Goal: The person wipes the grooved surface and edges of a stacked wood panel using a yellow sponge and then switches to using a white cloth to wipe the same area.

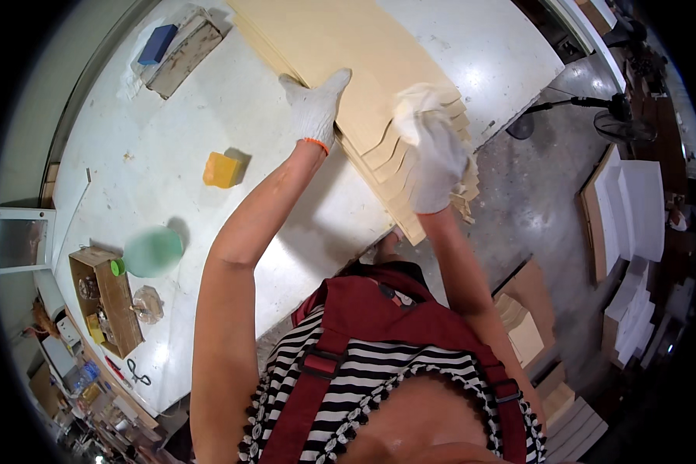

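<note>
A stack of tan, thin board sheets (363,46) lies across the white table, its near-right edges fanned out in wavy steps past the table's edge. My left hand (315,108), in a white knitted glove with an orange cuff, presses against the stack's left edge. Its thumb and fingers are spread, the thumb on the top sheet. Over the fanned edges, my right hand (438,174), gloved too, is closed on a crumpled white cloth (419,108). The right fingers are partly hidden by the cloth and blurred.
On the white table (131,147) are a yellow block (220,169), a blue block (157,44) on a wooden piece, a green bottle (153,251), a wooden box (104,298) and scissors (138,373). A black fan (625,120) and stacked boards (626,209) stand at the right.
</note>
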The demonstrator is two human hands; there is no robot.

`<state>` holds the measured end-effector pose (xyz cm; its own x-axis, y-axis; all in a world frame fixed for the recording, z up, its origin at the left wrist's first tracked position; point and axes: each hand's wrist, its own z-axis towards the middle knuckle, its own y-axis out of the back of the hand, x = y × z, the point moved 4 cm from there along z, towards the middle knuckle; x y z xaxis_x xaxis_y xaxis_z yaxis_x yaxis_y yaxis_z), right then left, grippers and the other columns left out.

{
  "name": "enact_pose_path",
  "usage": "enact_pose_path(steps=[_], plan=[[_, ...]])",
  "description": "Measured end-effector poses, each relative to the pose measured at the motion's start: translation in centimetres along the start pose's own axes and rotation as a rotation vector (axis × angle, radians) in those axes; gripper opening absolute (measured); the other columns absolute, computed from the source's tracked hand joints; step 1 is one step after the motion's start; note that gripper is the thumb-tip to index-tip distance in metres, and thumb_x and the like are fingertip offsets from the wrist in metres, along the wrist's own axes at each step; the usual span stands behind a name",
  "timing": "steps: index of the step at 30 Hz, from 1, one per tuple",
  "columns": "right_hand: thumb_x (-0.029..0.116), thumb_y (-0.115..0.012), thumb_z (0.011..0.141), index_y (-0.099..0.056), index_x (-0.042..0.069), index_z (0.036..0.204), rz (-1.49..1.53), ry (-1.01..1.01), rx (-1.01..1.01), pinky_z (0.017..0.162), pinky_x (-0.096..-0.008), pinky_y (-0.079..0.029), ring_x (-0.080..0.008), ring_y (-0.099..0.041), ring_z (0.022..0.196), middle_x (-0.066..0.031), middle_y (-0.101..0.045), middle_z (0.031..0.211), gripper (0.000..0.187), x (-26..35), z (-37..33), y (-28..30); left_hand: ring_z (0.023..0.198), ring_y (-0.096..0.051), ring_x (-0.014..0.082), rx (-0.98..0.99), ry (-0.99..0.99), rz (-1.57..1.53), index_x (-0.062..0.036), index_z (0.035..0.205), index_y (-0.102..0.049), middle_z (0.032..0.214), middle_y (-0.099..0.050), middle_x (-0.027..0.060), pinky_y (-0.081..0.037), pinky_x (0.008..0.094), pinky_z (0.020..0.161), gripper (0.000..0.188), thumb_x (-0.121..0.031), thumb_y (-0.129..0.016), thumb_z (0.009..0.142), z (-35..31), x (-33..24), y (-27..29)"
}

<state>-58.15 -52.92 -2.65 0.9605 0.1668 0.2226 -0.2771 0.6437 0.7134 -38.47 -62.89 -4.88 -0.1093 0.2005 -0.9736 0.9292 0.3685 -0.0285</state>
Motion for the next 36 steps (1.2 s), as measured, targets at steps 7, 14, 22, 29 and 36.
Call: enact_pose_path(steps=[7,14,22,29,36], plan=[[0.014,-0.070,0.076,-0.072,0.006,0.114,0.331,0.126,0.205,0.100,-0.0427,-0.044,-0.0290,-0.062,0.114,-0.0086,-0.069,0.120,0.039,1.8,-1.3,2.2,0.141,-0.040,0.0386,-0.061,-0.045,0.053,0.0147,0.156,-0.004,0.154,-0.032,0.0342,-0.034,0.0382,0.117,0.130,-0.036,-0.088,0.069,0.7,0.7,-0.2],[0.017,-0.071,0.078,-0.072,0.009,0.113,0.563,0.324,0.565,0.096,-0.0416,-0.046,-0.0290,-0.063,0.107,-0.0089,-0.070,0.111,0.036,4.4,-4.6,5.8,0.124,-0.055,0.0304,0.050,-0.037,-0.151,0.0126,0.155,0.001,0.143,-0.046,0.0272,-0.047,0.0373,0.105,0.123,-0.014,-0.087,0.073,0.4,0.1,-0.4],[0.016,-0.070,0.089,-0.070,0.008,0.123,0.654,-0.433,0.119,0.096,-0.0396,-0.050,-0.0278,-0.062,0.112,-0.0113,-0.067,0.125,0.034,-9.4,2.6,6.7,0.120,-0.057,0.0295,0.064,-0.021,-0.181,0.0115,0.154,0.000,0.139,-0.049,0.0255,-0.049,0.0375,0.102,0.120,-0.011,-0.087,0.074,-0.3,-0.7,-0.5],[0.004,-0.066,0.083,-0.070,0.006,0.117,-0.130,-0.134,-0.072,0.095,-0.0431,-0.049,-0.0354,-0.063,0.113,-0.0085,-0.068,0.121,0.034,-4.2,-0.4,0.7,0.124,-0.055,0.0292,0.023,-0.035,-0.149,0.0110,0.155,0.002,0.142,-0.047,0.0250,-0.048,0.0366,0.104,0.120,-0.012,-0.086,0.077,0.2,0.1,-0.4],[0.005,-0.064,0.077,-0.069,0.005,0.117,0.244,0.018,0.100,0.096,-0.0415,-0.049,-0.0291,-0.062,0.111,-0.0070,-0.067,0.121,0.041,0.4,-2.1,2.0,0.123,-0.057,0.0290,-0.027,-0.044,-0.148,0.0078,0.157,0.001,0.140,-0.049,0.0239,-0.050,0.0375,0.101,0.116,-0.009,-0.085,0.080,0.9,0.9,-0.6]])
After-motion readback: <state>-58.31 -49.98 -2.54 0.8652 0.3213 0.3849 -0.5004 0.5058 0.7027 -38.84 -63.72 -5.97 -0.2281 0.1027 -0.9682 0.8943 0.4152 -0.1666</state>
